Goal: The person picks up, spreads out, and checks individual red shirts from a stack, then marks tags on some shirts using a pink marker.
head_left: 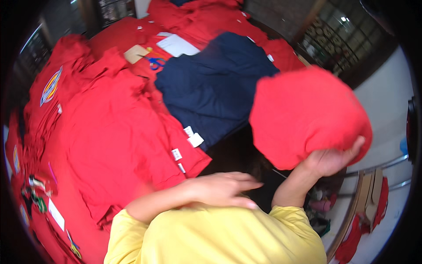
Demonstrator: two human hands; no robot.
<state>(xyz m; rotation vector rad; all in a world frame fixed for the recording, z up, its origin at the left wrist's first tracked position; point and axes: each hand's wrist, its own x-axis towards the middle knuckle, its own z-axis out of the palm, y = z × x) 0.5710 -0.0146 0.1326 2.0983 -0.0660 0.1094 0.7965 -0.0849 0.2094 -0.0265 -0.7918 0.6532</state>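
My right hand (330, 161) grips a bundled red garment (307, 114), raised off to the right of the table; its fingers are partly hidden behind the cloth. My left hand (226, 189) hovers in front of my yellow shirt, fingers stretched out and holding nothing. Left of it a red T-shirt (118, 141) is spread on the pile, with white labels (176, 154) along its edge. Farther back lies a dark navy garment (215, 83), near the table's right edge.
Blue-handled scissors (154, 63), a tan card (135, 53) and white paper (178, 45) lie at the back. More red shirts (52, 83) with a printed emblem are heaped at left. Yellow-handled scissors (74, 250) rest at lower left; a cardboard box (371, 198) stands at lower right.
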